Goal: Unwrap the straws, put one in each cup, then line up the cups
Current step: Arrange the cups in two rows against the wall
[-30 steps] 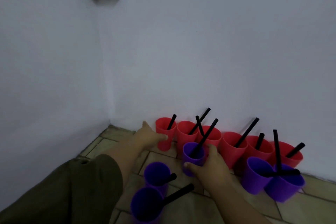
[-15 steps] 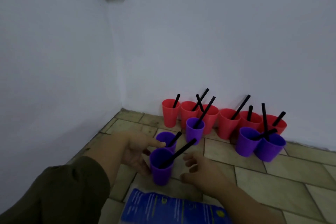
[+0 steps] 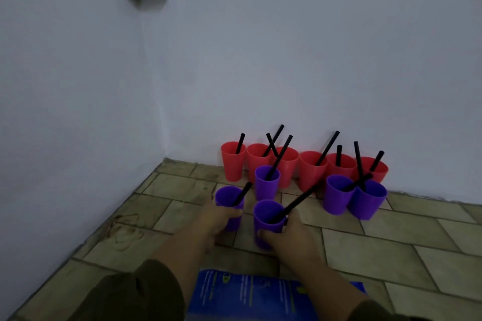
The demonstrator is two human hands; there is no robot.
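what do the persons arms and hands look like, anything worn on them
Both hands, left and right, are bare: no gloves, rings or watch show. The forearms are bare too. A dark olive sleeve is pushed up on the left arm, and a matching sleeve edge shows on the right.

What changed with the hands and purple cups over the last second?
The left hand left the red row and gripped a purple cup. The right hand released the middle purple cup and gripped the nearest one. The red cups stayed along the wall.
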